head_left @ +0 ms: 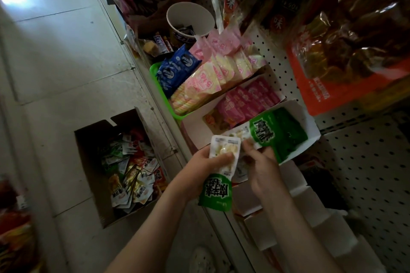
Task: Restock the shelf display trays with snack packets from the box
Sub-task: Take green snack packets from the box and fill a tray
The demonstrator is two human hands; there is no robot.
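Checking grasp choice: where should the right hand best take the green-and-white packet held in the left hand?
Likely by the free white top edge of the packet, pinched from the right. The left hand wraps its middle and the green end hangs toward the person, so that flat edge, nearest the right hand, is exposed.

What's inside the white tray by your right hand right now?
A stack of green snack packets fills the white tray. The right hand and the packet gripped by the left hand cover its near end, so that part can't be seen.
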